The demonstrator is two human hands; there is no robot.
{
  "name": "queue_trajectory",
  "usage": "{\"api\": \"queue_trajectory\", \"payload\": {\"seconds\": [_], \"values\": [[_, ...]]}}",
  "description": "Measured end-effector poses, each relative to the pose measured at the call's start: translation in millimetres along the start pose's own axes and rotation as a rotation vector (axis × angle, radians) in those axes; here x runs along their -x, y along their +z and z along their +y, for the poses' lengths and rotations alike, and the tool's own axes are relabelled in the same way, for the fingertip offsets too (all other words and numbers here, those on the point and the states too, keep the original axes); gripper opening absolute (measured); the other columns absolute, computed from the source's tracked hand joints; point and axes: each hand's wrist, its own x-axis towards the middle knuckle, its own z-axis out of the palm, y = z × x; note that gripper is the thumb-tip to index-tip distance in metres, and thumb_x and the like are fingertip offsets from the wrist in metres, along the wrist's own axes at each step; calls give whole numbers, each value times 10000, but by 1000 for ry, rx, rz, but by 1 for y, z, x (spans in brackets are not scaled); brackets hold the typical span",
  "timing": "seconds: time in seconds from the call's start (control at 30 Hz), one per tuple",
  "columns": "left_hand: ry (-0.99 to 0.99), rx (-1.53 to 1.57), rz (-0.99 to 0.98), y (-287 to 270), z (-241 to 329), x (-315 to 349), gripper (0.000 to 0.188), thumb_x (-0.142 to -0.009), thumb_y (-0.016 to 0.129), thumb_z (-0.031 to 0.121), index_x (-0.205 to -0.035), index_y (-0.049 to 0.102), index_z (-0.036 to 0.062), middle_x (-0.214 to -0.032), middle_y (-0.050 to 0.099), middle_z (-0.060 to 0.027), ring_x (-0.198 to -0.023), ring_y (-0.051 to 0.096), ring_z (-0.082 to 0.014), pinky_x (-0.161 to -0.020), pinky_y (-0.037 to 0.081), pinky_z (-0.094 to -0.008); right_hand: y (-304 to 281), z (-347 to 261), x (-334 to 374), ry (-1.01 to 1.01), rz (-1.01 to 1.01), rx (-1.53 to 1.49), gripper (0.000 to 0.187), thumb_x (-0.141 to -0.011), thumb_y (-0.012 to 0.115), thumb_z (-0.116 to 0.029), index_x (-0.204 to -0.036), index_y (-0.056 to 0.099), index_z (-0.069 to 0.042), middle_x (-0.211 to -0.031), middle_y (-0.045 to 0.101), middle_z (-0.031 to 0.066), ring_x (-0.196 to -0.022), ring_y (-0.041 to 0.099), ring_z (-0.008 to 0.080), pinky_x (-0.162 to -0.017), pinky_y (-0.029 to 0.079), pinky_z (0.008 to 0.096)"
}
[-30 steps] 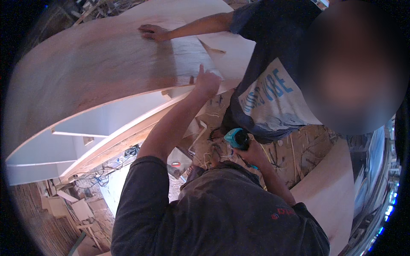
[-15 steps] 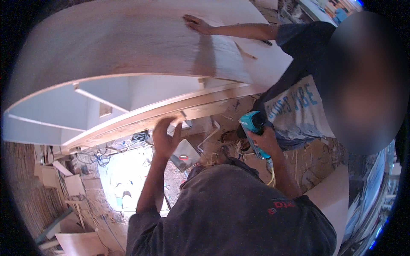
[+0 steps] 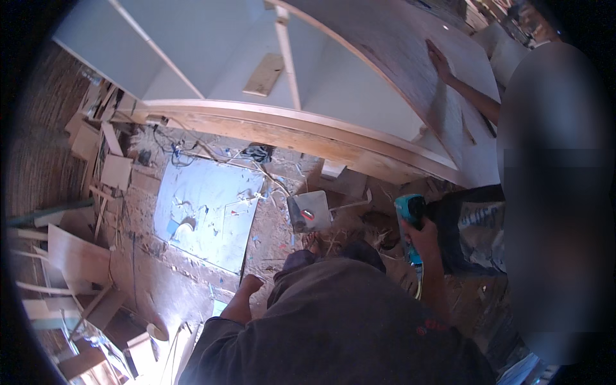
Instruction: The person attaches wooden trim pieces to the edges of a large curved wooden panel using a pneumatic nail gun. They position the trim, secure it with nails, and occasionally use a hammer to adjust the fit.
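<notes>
In my right hand is a teal and black nail gun, its yellowish hose running down beside my forearm. The fingers wrap its grip, and the tool is close to the co-worker's dark clothing. My left hand hangs low by my body, curled closed; whatever it may hold is hidden. Ahead stands a large wooden cabinet frame with pale inner panels and dividers. A curved brown plywood panel covers its right part, and a co-worker's hand lies flat on it.
A co-worker stands close on my right. On the littered floor lie a white sheet, a grey case, a black plastic bag and cables. Wood offcuts are piled at the left. A loose wood block is inside the frame.
The view has swung left and down, so the frame sits higher and further right. My left hand has dropped from the frame's edge to my side. My right hand still holds the nail gun.
</notes>
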Motion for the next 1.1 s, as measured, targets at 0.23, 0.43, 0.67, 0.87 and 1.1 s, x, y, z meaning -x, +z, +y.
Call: {"api": "queue_trajectory", "payload": {"seconds": [0.23,0.43,0.67,0.87,1.1], "values": [[-341,866,484,-62,29,26,292,-854,759,254,-990,779,-4,-960,772,-173,-878,746,-265,-810,571,-377,44,-12,-18,37,-102,21,293,-832,829,-237,-977,711,-11,-738,671,28,-620,628,125,-586,506,312],[-333,1173,540,-102,101,46,328,-872,758,278,-1023,770,-14,-933,776,-146,-837,737,-213,-778,569,-355,71,12,-42,-164,-325,49,322,-846,809,-272,-991,706,-3,-764,695,79,-682,661,145,-628,521,340],[135,515,454,7,74,21,361,-846,778,303,-1025,771,-11,-969,765,-191,-883,740,-267,-812,566,-379,72,52,-32,-314,-271,203,431,-860,773,-346,-1131,698,-19,-918,733,138,-872,707,258,-813,541,398],[-142,759,465,-36,76,42,422,-837,776,335,-1066,756,-18,-975,758,-206,-920,739,-314,-835,565,-410,71,71,-10,46,-411,236,477,-840,759,-320,-1172,659,7,-1038,724,225,-993,705,334,-877,530,445],[-2,890,682,-254,155,56,446,-906,723,386,-1046,746,-37,-924,756,-158,-892,729,-274,-806,568,-380,113,42,17,-176,-470,332,518,-832,720,-277,-1246,613,15,-1108,691,276,-1055,678,406,-917,518,447]]}}
